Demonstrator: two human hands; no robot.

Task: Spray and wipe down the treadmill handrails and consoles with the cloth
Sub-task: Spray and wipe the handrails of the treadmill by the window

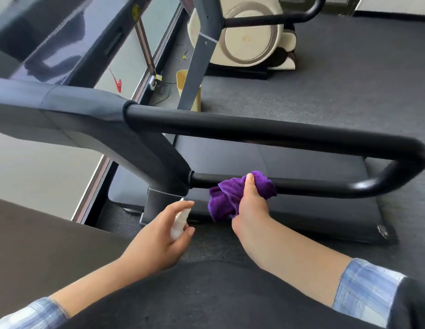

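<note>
The right hand presses a bunched purple cloth against the lower black bar of the treadmill's looped handrail, thumb up over the fabric. The left hand grips a small white spray bottle just beside it, near the grey upright. Plaid sleeves are pushed up both forearms.
</note>
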